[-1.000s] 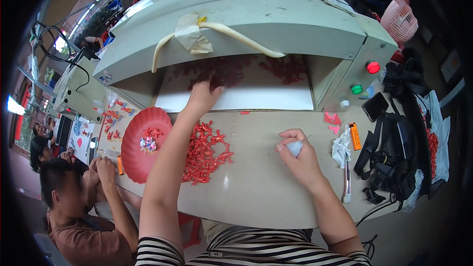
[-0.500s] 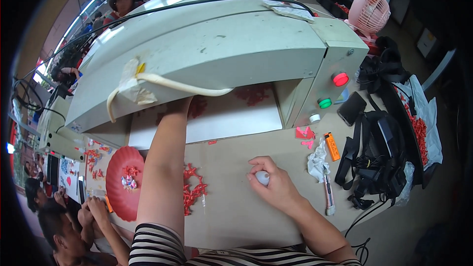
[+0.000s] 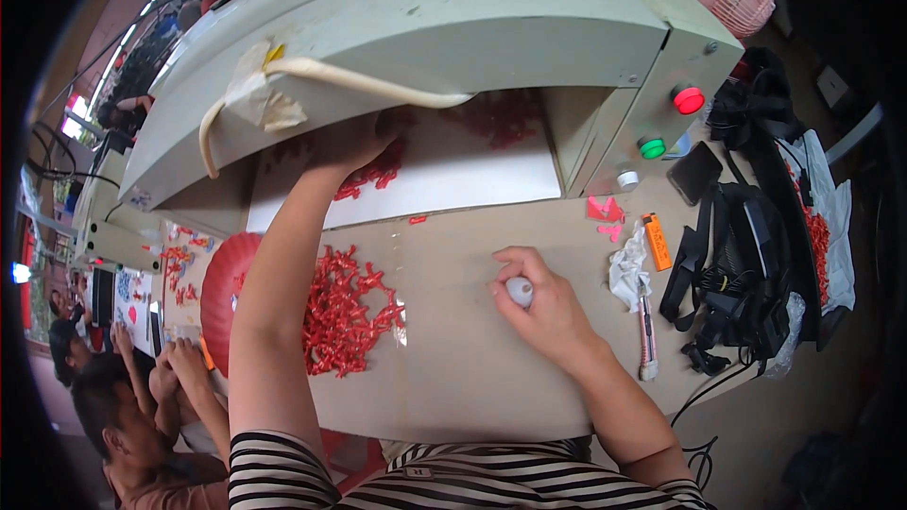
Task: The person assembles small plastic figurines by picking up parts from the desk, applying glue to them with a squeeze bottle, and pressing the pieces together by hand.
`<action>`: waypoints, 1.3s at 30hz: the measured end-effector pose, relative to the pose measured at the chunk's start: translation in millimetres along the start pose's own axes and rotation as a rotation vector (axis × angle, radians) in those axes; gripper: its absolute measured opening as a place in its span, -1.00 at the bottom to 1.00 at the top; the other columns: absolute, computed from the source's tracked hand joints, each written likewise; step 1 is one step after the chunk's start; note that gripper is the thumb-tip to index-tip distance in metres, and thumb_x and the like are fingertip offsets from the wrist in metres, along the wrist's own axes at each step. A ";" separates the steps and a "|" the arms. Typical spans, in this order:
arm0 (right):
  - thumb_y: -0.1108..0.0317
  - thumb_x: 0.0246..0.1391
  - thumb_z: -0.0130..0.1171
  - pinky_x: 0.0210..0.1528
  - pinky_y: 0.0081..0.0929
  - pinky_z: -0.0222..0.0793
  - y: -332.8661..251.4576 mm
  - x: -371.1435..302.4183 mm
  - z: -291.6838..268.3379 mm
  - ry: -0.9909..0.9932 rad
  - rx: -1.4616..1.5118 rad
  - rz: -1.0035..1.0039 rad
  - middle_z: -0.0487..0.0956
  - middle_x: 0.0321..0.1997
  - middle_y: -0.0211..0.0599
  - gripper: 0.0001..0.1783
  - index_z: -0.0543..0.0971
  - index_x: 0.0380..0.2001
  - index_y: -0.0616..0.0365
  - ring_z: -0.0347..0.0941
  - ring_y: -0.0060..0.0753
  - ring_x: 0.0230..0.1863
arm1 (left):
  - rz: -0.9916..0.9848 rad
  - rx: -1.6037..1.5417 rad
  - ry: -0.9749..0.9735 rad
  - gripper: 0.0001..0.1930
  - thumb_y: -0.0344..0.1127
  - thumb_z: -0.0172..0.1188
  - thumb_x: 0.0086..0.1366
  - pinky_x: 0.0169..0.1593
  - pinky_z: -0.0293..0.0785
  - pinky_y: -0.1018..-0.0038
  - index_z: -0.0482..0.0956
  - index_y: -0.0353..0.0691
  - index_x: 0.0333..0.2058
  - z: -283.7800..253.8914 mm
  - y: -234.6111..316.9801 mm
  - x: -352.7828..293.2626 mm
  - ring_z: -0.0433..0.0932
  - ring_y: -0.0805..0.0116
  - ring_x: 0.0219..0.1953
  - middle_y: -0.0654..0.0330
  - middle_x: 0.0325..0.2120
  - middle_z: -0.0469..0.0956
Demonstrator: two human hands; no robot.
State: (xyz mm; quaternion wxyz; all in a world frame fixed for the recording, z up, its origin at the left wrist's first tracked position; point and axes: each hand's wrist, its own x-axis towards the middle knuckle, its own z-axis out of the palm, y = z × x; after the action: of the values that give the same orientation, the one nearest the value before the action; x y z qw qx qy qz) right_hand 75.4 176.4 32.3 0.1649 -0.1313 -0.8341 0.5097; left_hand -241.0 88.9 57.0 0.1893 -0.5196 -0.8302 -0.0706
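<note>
1. Figures, small, red and glossy, lie beneath the pale green hood (image 3: 472,52): one cluster (image 3: 378,173) by my left hand (image 3: 361,140), another (image 3: 499,123) deeper in, to the right, on a white sheet (image 3: 482,194).
2. More make a loose pile (image 3: 345,321) on the table (image 3: 453,321), just right of my left forearm.
3. I judge each one light and fairly stiff, like moulded plastic, and a little slippery on its shiny coat. The thin limbs look likeliest to snag or snap, so I'd take one by its thicker middle. Whether those under the hood are warm or softened, I can't tell.
4. My left hand reaches into the shadow there; I can't tell whether its fingers pinch anything.
5. My right hand (image 3: 548,310) curls round a small pale bulb (image 3: 520,291), which seems light and perhaps squeezable; its rounded body is the place to hold.
6. Farther out, a red scalloped plate (image 3: 219,297) sits partly behind my left forearm; to the right lie crumpled tissue (image 3: 627,269), an orange lighter (image 3: 656,242) and a cutter (image 3: 647,335).
</note>
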 end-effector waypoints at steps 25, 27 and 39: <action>0.32 -0.04 0.06 -0.40 -0.37 0.34 -4.8 -4.1 -0.8 -0.014 -0.011 -0.040 0.48 -0.45 -0.27 -0.67 0.30 -0.18 0.11 0.44 -0.19 -0.45 | 0.158 -0.131 -0.049 -0.91 -0.42 0.09 0.04 -0.22 0.25 0.44 0.47 -0.26 -0.44 -25.8 88.0 -107.0 0.36 0.31 -0.34 0.21 -0.49 0.41; 0.33 -0.03 0.06 -0.41 -0.37 0.34 -5.4 -4.3 -1.4 -0.013 -0.039 -0.064 0.48 -0.45 -0.27 -0.68 0.30 -0.18 0.11 0.44 -0.20 -0.45 | 0.149 -0.147 -0.048 -0.92 -0.42 0.11 0.03 -0.23 0.28 0.42 0.48 -0.26 -0.45 -23.4 87.1 -110.9 0.38 0.28 -0.34 0.21 -0.47 0.43; 0.32 -0.03 0.06 -0.40 -0.36 0.34 -3.3 -5.6 1.6 -0.040 -0.068 -0.086 0.47 -0.45 -0.25 -0.67 0.31 -0.16 0.09 0.43 -0.18 -0.46 | 0.004 -0.507 -0.226 -0.84 -0.49 0.06 0.06 -0.18 0.39 0.38 0.48 -0.35 -0.33 -36.4 79.8 -121.5 0.45 0.12 -0.29 0.05 -0.38 0.45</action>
State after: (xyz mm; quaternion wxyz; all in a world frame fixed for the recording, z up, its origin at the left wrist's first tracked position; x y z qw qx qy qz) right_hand 79.7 171.5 33.7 0.1651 -0.0908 -0.8590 0.4760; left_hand -114.1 11.9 37.0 -0.0407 -0.5568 -0.8007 -0.2174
